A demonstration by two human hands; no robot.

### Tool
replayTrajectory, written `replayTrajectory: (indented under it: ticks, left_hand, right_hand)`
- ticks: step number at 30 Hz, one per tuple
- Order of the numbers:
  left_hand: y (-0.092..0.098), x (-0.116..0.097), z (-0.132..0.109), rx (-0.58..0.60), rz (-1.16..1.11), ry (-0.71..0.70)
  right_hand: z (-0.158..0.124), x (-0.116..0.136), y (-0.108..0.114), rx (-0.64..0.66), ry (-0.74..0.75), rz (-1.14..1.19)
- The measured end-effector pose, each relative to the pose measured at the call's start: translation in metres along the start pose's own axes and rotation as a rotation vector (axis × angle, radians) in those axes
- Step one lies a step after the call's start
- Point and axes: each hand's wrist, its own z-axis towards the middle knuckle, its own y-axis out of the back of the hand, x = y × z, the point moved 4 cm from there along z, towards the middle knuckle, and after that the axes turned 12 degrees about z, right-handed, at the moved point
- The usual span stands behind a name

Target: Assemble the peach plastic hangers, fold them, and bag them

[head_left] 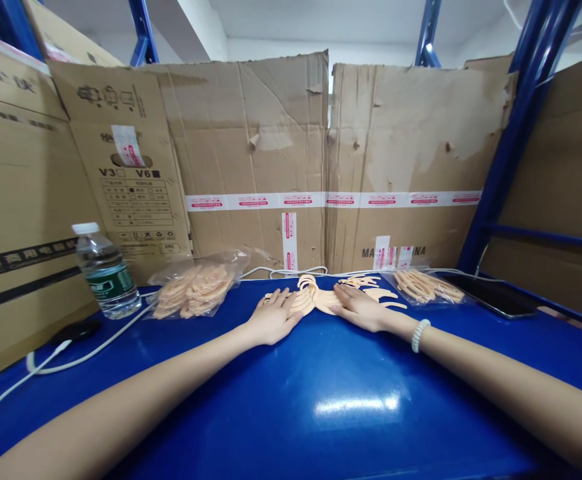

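Hangers (325, 301), peach-coloured and overlapping, lie toward the back of the blue table (281, 407) between left bag (193, 290) and right bag (425, 287) of similar pieces, left hand (273, 317) palm-down on one side, fingers slightly apart, right hand (361, 307) palm-down on the other, fingers close together, thumb out.

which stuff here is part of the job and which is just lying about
Part of the job, it seems:
peach curved pieces, under the left hand and right hand
left clear bag and right clear bag, holding similar-looking pieces

Probably just lying about:
water bottle
flat phone-like device
white cable
small black object
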Motion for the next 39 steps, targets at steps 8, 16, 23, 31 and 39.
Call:
replayTrajectory:
  ticks: [8, 16, 23, 31, 39]
  left_hand:
    - [-0.001, -0.001, -0.002, -0.018, -0.001, -0.011]
    - [0.013, -0.006, -0.02, -0.206, 0.021, -0.036]
    - [0.025, -0.023, -0.064, -0.411, -0.021, -0.304]
    - [0.024, -0.032, -0.071, -0.555, -0.028, -0.528]
    - [0.024, -0.033, -0.074, -0.57, 0.036, -0.576]
  right_hand:
    - [-0.004, -0.002, 0.0, -0.012, 0.01, -0.009]
    - [-0.012, 0.011, 0.006, -0.121, 0.094, -0.082]
    - [-0.024, 0.059, 0.016, -0.185, 0.34, -0.172]
    - [-0.028, 0.072, 0.001, -0.063, 0.483, -0.161]
    - [-0.026, 0.061, -0.003, 0.018, 0.375, 0.07]
